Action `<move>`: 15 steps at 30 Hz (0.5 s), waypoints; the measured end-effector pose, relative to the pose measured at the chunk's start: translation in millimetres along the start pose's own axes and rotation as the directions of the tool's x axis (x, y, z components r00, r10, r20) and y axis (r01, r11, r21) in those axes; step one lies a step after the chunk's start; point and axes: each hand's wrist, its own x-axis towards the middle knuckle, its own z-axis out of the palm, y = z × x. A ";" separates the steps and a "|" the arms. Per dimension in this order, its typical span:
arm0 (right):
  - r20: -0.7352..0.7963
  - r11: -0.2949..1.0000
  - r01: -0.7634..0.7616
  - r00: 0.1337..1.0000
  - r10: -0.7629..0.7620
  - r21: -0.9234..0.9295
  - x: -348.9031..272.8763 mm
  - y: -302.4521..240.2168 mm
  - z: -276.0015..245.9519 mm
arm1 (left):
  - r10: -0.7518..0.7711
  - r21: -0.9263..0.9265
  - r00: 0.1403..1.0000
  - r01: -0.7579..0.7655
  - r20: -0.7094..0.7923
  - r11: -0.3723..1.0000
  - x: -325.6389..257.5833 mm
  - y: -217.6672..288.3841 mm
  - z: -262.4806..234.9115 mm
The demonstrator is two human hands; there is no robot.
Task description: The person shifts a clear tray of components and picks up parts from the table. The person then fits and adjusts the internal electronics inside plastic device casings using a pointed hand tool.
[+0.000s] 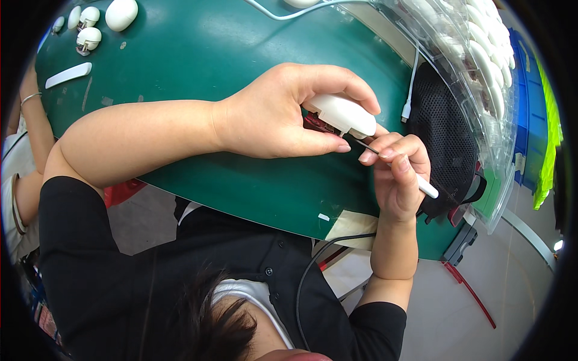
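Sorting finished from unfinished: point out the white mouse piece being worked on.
The white mouse shell gripped in the left hand; the other white pieces lie untouched at the table's far corner.

Smooth white plastic mouse shell (slightly glossy), thin metal tool tip, matt green tabletop, black mesh cloth.

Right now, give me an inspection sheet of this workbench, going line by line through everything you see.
Surface: green table, scuffed, with tape patches near the front edge.
Job's things: white mouse shell, part open with dark red inner parts showing; thin white-handled tool with its metal tip at the shell.
Clutter: white mouse parts and a white strip at the far left; clear trays of white shells at the right; black mesh item.
Hands: left hand grips the shell; right hand pinches the tool.
Cables: white cable with plug; black cable below the table.
Surroundings: another person's arm at the left; grey floor.
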 end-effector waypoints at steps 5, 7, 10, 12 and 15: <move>0.024 1.000 -0.008 1.000 0.008 -0.001 0.4 -1.1 0.7 | 0.020 -0.029 1.000 -0.021 -0.001 0.999 -0.6 -0.7 0.1; 0.034 0.999 0.022 0.999 -0.023 0.034 1.5 1.7 -2.3 | 0.026 -0.031 1.000 -0.025 0.003 0.999 0.1 -1.1 0.7; 0.045 0.999 0.023 0.999 -0.025 0.046 1.7 2.8 -3.1 | 0.027 -0.042 1.000 -0.027 0.014 0.999 0.8 -1.3 1.0; 0.046 0.999 0.023 0.999 -0.025 0.048 1.7 2.6 -2.3 | 0.023 -0.048 1.000 -0.022 0.019 0.999 0.6 -1.0 0.8; 0.049 0.998 0.022 0.998 -0.024 0.052 1.9 2.9 -2.1 | 0.015 -0.058 1.000 -0.013 0.021 0.998 0.2 -1.1 0.5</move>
